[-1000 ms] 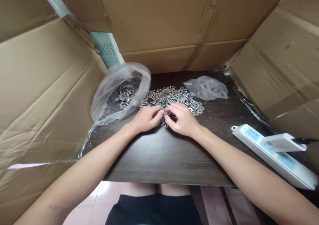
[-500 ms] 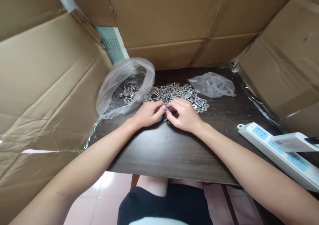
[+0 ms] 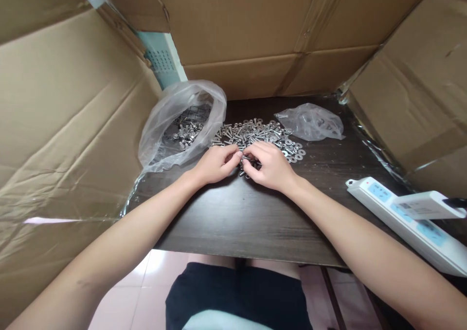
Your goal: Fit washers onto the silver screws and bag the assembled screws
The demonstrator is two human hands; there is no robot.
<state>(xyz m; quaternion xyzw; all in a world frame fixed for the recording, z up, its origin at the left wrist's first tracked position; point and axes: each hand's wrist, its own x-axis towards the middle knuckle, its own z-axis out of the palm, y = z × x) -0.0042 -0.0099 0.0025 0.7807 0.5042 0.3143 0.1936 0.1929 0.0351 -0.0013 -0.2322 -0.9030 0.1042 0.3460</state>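
Note:
My left hand (image 3: 219, 163) and my right hand (image 3: 268, 164) meet at the near side of a pile of metal bolts and washers (image 3: 251, 131). The fingertips of both are pinched close together around a small metal piece, which looks like a bolt (image 3: 242, 158); the fingers cover most of it. A few more bolts lie under my right palm, partly hidden. Left of the pile, an open clear plastic bag (image 3: 153, 130) lies on its side with loose bolts (image 3: 188, 136) inside its mouth. Flat washers (image 3: 299, 153) spread at the pile's right edge.
A second clear plastic bag (image 3: 312, 122) lies crumpled at the back right. A white power strip (image 3: 404, 223) with a plugged-in white adapter runs along the right side. Cardboard walls (image 3: 241, 28) enclose the dark wooden table (image 3: 241, 228) on three sides.
My hands hold almost the same pose, fingertips still together. The whole view has shifted slightly, and my legs below the table edge have moved a little.

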